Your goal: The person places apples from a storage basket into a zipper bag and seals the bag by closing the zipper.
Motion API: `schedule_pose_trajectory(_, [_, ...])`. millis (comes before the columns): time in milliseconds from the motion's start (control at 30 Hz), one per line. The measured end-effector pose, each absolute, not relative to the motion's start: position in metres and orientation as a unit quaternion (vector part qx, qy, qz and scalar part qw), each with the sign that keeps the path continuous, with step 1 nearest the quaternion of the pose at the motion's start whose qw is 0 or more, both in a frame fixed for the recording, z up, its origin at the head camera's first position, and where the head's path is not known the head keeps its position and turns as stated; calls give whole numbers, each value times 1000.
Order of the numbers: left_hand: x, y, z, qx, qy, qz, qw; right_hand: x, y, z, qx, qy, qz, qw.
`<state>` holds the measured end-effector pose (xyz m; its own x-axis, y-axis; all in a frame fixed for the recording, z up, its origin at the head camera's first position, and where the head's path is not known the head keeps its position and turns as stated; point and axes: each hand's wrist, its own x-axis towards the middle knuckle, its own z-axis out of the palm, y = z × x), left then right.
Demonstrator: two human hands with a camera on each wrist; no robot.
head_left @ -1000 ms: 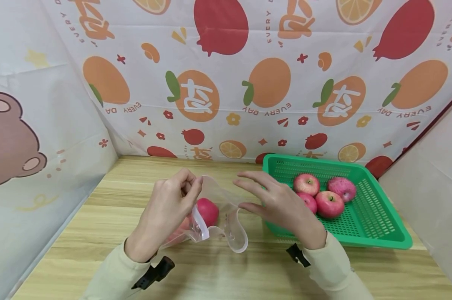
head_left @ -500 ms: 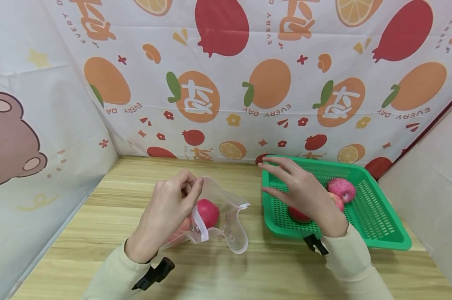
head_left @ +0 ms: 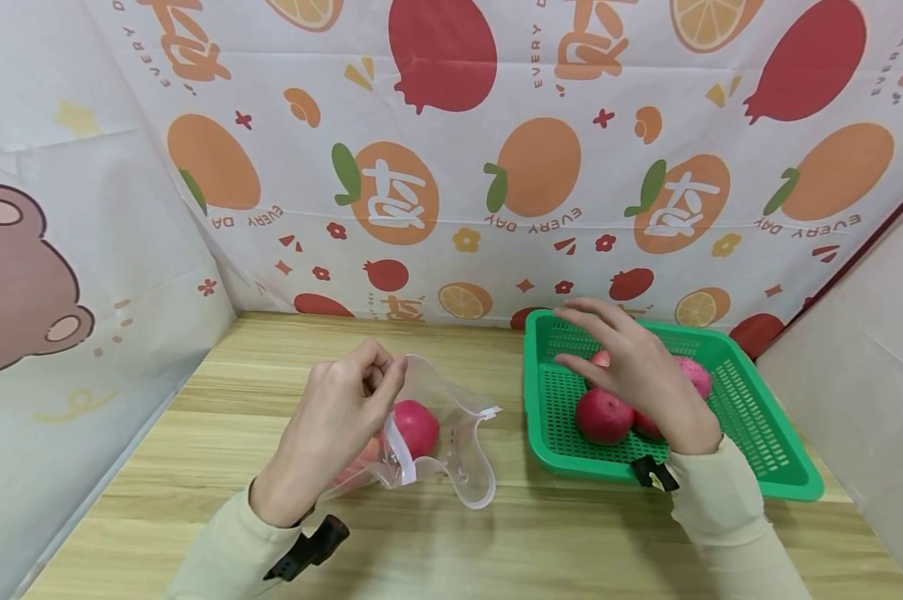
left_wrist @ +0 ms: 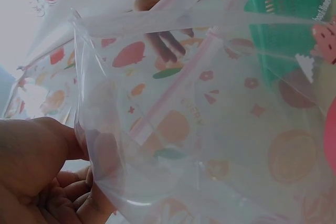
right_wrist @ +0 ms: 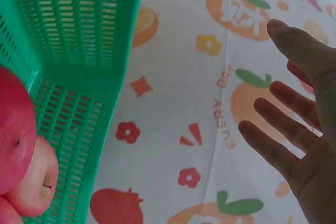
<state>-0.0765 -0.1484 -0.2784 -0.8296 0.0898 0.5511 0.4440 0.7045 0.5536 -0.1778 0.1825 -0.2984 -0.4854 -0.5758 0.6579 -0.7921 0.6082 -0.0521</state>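
Observation:
Between its thumb and fingers my left hand (head_left: 329, 421) pinches the rim of a clear zip bag (head_left: 472, 462). The bag's mouth gapes, and a pinkish-red apple (head_left: 417, 428) shows inside, with more red fruit behind the plastic by the hand. My right hand (head_left: 641, 371) hovers over the green basket (head_left: 792, 467), fingers spread and holding nothing. Below it a red apple (head_left: 604, 417) lies in the basket among several others, partly covered by the hand. The right wrist view shows the same hand (right_wrist: 310, 124) apart from the apples (right_wrist: 42, 182).
The wooden table (head_left: 436, 550) carries the bag left of centre and the basket to the right. A fruit-printed cloth (head_left: 466, 183) rises behind the table, and a pale cloth with a bear (head_left: 23, 283) stands at the left.
My right hand has left the bag's mouth and moved right, over the basket. The left hand keeps its pinch on the bag in the same place.

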Motion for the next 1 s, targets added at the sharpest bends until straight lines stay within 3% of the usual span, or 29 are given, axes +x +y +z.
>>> schedule_pose_trajectory(767, [-74, -150, -277, -137, -893, -355, 240, -207, 221, -308, 313, -897, 209, 231])
schedule_pose_trajectory(1000, [-74, -150, -275, -137, -893, -356, 241, -214, 231, -312, 275, -919, 217, 179])
